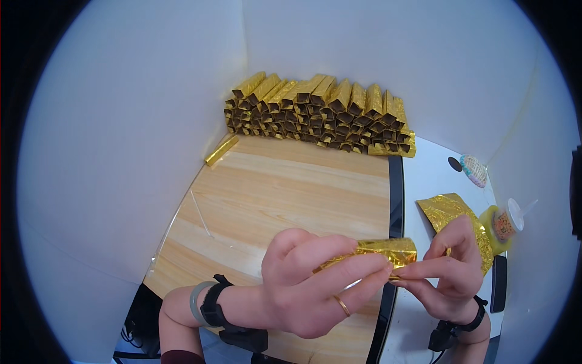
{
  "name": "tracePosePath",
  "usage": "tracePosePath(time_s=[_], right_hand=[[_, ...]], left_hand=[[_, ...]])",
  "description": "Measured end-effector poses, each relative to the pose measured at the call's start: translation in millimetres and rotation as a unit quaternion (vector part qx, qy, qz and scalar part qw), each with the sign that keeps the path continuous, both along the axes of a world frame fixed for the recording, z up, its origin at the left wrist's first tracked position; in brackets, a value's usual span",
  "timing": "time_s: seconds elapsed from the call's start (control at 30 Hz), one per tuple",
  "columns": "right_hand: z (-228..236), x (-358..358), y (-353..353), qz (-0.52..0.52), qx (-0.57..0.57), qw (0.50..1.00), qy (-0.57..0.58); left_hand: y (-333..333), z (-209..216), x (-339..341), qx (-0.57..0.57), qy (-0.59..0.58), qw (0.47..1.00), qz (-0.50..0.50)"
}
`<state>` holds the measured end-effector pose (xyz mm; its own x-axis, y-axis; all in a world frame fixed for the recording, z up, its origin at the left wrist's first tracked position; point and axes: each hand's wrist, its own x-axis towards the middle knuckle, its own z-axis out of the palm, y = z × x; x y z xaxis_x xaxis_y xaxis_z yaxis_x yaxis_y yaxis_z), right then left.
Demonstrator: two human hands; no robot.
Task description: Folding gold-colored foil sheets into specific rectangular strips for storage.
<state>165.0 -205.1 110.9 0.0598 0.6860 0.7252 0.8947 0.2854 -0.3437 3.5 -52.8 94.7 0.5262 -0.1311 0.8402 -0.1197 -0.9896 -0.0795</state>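
Observation:
A piece of shiny gold foil paper [397, 249], curled into a partly formed tube, is held above the right part of the wooden tabletop. My left hand [315, 279] closes round it from the left, its fingers along the near side and partly hiding it. With thumb and forefinger pressed together, my right hand [451, 267] pinches the tube's lower right edge. Behind that hand lie flat gold foil sheets [451, 207], partly covered by it. At the far end rises a stack of gold paper tubes [315, 112], their open dark ends facing me.
A single gold tube [222, 150] lies by the left wall. Right of the dark table edge [395, 194], a white surface [424, 161] carries a woven oval item [473, 170], a lidded cup [506, 221] and a flat black object [499, 284]. A thin clear strip [200, 213] rests on the wood.

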Motion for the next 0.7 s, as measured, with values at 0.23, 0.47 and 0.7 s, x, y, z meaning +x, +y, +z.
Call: tracePosePath(time_s=[0.23,0.47,0.7], right_hand=[[4,13,-4,-0.009,0.013,0.999,0.035],[4,30,-3,0.01,0.004,0.989,0.148],[14,48,-12,-0.037,0.045,0.981,0.184]], left_hand=[[7,1,5,-0.022,0.008,1.0,-0.004],[19,4,10,-0.071,0.029,0.997,-0.017],[40,19,11,-0.08,0.028,0.996,-0.013]])
